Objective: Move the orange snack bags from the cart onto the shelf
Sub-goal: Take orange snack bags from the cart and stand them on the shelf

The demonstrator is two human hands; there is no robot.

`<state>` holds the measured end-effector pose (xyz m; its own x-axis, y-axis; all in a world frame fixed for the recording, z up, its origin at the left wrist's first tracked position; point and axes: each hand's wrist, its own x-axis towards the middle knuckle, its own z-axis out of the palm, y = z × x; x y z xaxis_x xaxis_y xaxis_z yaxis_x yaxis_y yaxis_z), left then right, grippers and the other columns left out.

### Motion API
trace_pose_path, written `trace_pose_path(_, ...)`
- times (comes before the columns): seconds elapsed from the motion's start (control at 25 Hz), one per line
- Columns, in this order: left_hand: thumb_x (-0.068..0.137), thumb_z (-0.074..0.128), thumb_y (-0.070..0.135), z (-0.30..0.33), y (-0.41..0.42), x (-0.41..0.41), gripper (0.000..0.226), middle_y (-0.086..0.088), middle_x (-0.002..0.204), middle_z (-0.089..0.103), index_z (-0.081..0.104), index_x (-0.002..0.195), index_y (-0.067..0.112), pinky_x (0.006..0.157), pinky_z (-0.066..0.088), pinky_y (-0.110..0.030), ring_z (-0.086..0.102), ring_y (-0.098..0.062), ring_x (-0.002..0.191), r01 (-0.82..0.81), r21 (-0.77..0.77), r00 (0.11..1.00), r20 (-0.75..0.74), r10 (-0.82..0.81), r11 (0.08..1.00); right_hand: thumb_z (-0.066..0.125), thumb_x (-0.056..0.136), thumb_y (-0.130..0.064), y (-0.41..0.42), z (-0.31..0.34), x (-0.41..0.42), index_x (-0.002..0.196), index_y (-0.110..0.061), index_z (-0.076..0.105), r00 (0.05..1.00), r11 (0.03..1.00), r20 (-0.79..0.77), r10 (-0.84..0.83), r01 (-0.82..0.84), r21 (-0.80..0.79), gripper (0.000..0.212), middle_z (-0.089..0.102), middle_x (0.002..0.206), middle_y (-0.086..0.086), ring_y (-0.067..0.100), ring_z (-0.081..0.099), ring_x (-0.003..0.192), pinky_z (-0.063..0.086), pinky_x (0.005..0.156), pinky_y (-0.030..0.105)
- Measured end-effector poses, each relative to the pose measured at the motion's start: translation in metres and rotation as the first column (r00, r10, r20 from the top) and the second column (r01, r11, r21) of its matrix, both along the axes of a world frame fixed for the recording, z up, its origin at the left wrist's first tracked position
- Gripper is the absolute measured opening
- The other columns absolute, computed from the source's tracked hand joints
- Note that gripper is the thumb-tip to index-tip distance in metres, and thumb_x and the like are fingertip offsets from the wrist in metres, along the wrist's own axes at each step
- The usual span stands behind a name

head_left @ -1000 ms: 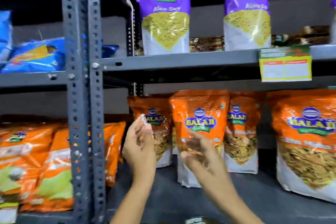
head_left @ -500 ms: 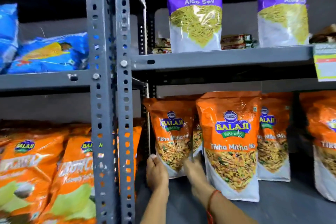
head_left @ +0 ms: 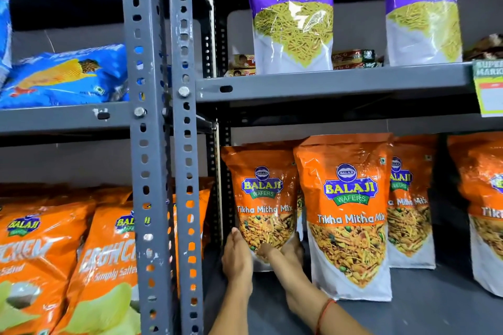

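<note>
Head view: we find the leftmost orange snack bag (head_left: 262,198) standing upright on the lower shelf (head_left: 424,310), just beside the grey upright post (head_left: 187,171). The left hand (head_left: 236,258) presses flat against its lower left edge; the right hand (head_left: 292,251) clasps its lower right corner. A second orange bag (head_left: 349,215) stands just beside, slightly forward. Purple bags (head_left: 294,13) occupy the shelf above.
</note>
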<state>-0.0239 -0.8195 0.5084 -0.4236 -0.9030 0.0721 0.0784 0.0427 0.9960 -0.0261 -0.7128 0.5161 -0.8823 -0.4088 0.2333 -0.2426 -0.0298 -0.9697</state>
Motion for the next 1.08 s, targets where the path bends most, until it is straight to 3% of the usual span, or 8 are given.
trace_pose_path(0.16, 0.097, 0.03, 0.05, -0.001, 0.007, -0.005, 0.05, -0.012, 0.144, 0.048, 0.047, 0.137, 0.026, 0.113, 0.033, -0.046, 0.042, -0.033, 0.133, 0.112, -0.006, 0.993, 0.031, -0.111, 0.994, 0.067, 0.082, -0.028, 0.0, -0.003, -0.001, 0.139, -0.016, 0.042, 0.997, 0.996, 0.038, -0.071, 0.074, -0.056, 0.064, 0.051, 0.139, 0.005, 0.025, 0.044, 0.13, 0.037, 0.111, 0.04)
trace_pose_path(0.32, 0.096, 0.031, 0.049, -0.001, 0.013, -0.005, 0.049, -0.01, 0.144, 0.05, 0.048, 0.136, 0.025, 0.112, 0.036, -0.044, 0.045, -0.031, 0.132, 0.176, -0.038, 0.984, 0.023, -0.175, 0.984, 0.063, 0.088, -0.022, 0.004, -0.004, -0.013, 0.093, -0.023, 0.056, 0.993, 0.988, 0.112, -0.023, 0.039, -0.146, 0.009, 0.061, 0.091, -0.013, -0.001, 0.053, 0.082, 0.042, 0.07, 0.023)
trace_pose_path(0.52, 0.096, 0.032, 0.049, -0.001, 0.016, -0.003, 0.048, -0.008, 0.144, 0.049, 0.048, 0.136, 0.026, 0.109, 0.035, -0.04, 0.044, -0.029, 0.133, 0.196, -0.056, 0.981, 0.02, -0.195, 0.979, 0.064, 0.086, -0.024, 0.005, -0.004, -0.015, 0.106, -0.022, 0.058, 0.989, 0.98, 0.148, -0.003, 0.032, -0.195, 0.021, 0.065, 0.094, -0.009, 0.0, 0.054, 0.084, 0.041, 0.067, 0.022)
trace_pose_path(0.64, 0.096, 0.032, 0.049, -0.002, 0.017, -0.001, 0.048, -0.01, 0.142, 0.051, 0.049, 0.135, 0.026, 0.109, 0.038, -0.041, 0.047, -0.03, 0.129, 0.202, -0.056, 0.979, 0.031, -0.2, 0.978, 0.066, 0.084, -0.024, 0.002, -0.005, -0.012, 0.119, -0.019, 0.055, 0.996, 0.987, 0.085, -0.034, 0.047, -0.154, 0.037, 0.066, 0.122, 0.005, 0.019, 0.059, 0.107, 0.046, 0.088, 0.031)
trace_pose_path(0.72, 0.097, 0.035, 0.047, 0.0, 0.019, 0.002, 0.047, -0.012, 0.139, 0.054, 0.051, 0.134, 0.023, 0.108, 0.04, -0.044, 0.05, -0.032, 0.127, 0.184, -0.082, 0.983, 0.03, -0.182, 0.979, 0.068, 0.084, -0.025, 0.003, -0.003, -0.007, 0.144, -0.013, 0.034, 0.993, 0.993, -0.048, -0.106, 0.103, -0.063, 0.07, 0.045, 0.149, 0.01, 0.025, 0.043, 0.135, 0.035, 0.112, 0.038)
trace_pose_path(0.84, 0.096, 0.043, 0.038, 0.004, 0.026, 0.013, 0.038, -0.011, 0.127, 0.063, 0.06, 0.125, 0.02, 0.097, 0.046, -0.036, 0.058, -0.028, 0.116, 0.02, -0.234, 0.995, -0.092, -0.043, 0.972, 0.066, 0.088, -0.024, 0.012, 0.001, 0.013, 0.156, -0.021, 0.0, 0.973, 0.998, -0.223, -0.06, 0.056, -0.022, 0.095, 0.004, 0.164, 0.001, 0.016, 0.005, 0.151, 0.011, 0.124, 0.037)
trace_pose_path(0.96, 0.093, 0.053, 0.031, 0.011, 0.043, 0.028, 0.018, 0.004, 0.107, 0.071, 0.065, 0.107, 0.031, 0.081, 0.05, -0.026, 0.065, -0.011, 0.097, -0.143, -0.359, 0.937, -0.349, 0.01, 0.922, 0.063, 0.085, -0.028, 0.04, 0.001, 0.031, 0.151, -0.037, 0.027, 0.887, 0.994, -0.462, -0.001, -0.051, -0.099, 0.075, 0.012, 0.163, -0.013, 0.006, 0.011, 0.15, 0.021, 0.122, 0.038)
trace_pose_path(1.08, 0.085, 0.063, 0.037, 0.013, 0.065, 0.03, 0.012, 0.021, 0.087, 0.072, 0.066, 0.096, 0.04, 0.07, 0.05, -0.01, 0.067, 0.003, 0.083, -0.035, -0.545, 0.934, -0.317, -0.167, 0.838, 0.067, 0.077, -0.034, 0.096, 0.013, 0.023, 0.128, -0.042, 0.053, 0.768, 0.941, -0.602, -0.218, 0.001, -0.339, 0.054, 0.046, 0.139, -0.02, 0.003, 0.045, 0.132, 0.043, 0.103, 0.016)
